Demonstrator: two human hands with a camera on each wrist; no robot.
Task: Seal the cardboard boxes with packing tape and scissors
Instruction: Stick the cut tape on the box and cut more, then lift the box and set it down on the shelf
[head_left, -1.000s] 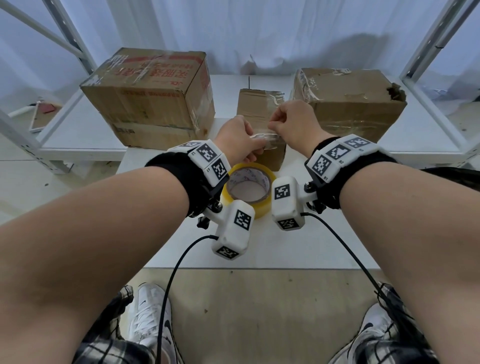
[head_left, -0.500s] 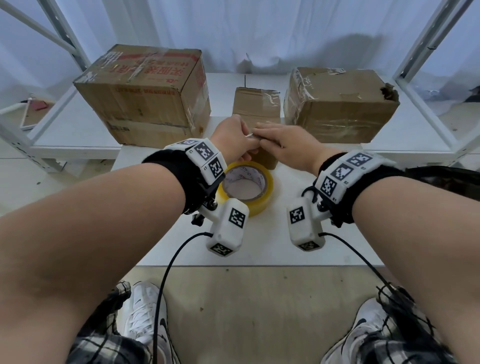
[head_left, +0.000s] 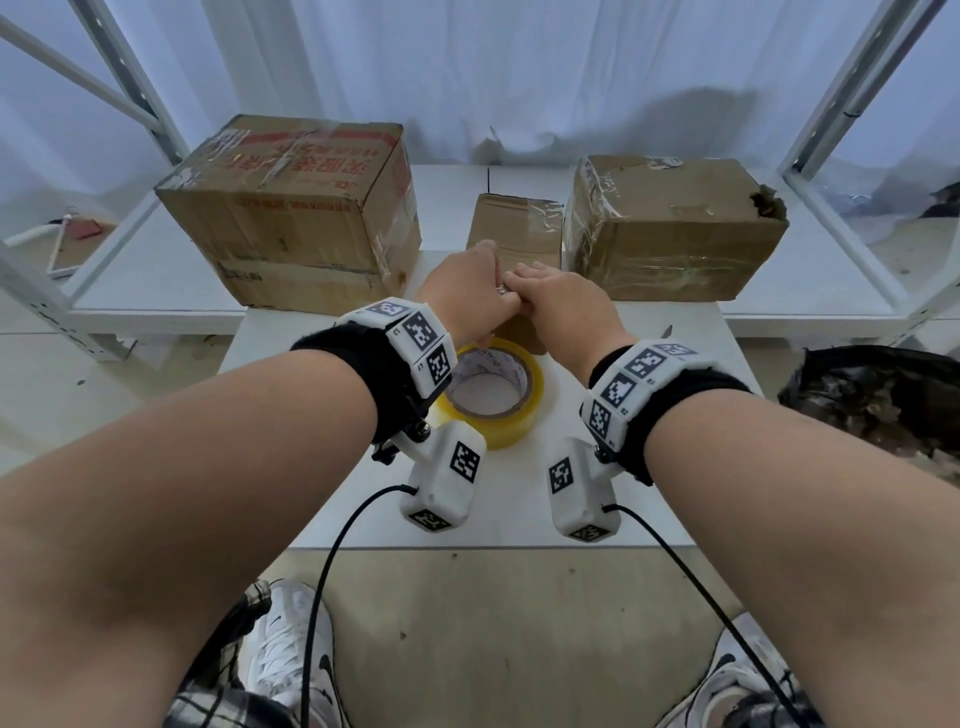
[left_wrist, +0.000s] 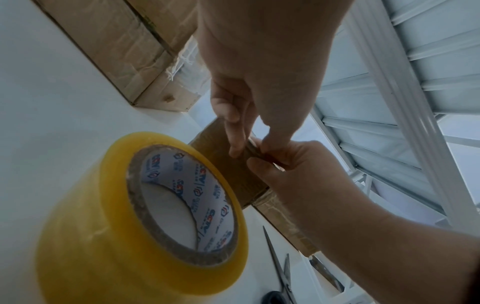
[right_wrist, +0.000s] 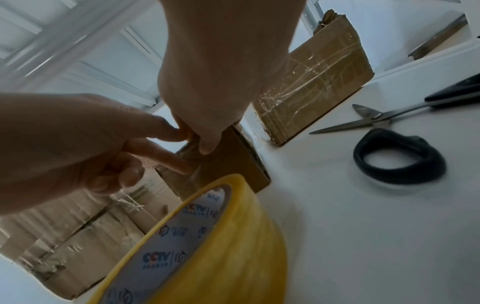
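A small cardboard box (head_left: 514, 228) stands upright at the table's middle, just behind a yellow roll of packing tape (head_left: 491, 395). Both hands meet at the box's near top edge. My left hand (head_left: 467, 291) pinches a clear tape strip (head_left: 502, 292) there, and its middle finger touches the box front (left_wrist: 226, 174). My right hand (head_left: 561, 312) pinches the same edge, thumb on the front (right_wrist: 207, 148), its fingers hidden over the top. Scissors (right_wrist: 376, 121) with black handles lie open on the table to the right, untouched.
A large printed box (head_left: 296, 208) sits back left and a taped, torn box (head_left: 670, 228) back right, both on a white shelf (head_left: 156, 280). Metal rack posts (head_left: 852, 93) flank the scene. A black bag (head_left: 883, 395) lies on the floor at right.
One second ago the hands held the tape strip stretched between them above the small box. They have since come down and together onto its near top edge.
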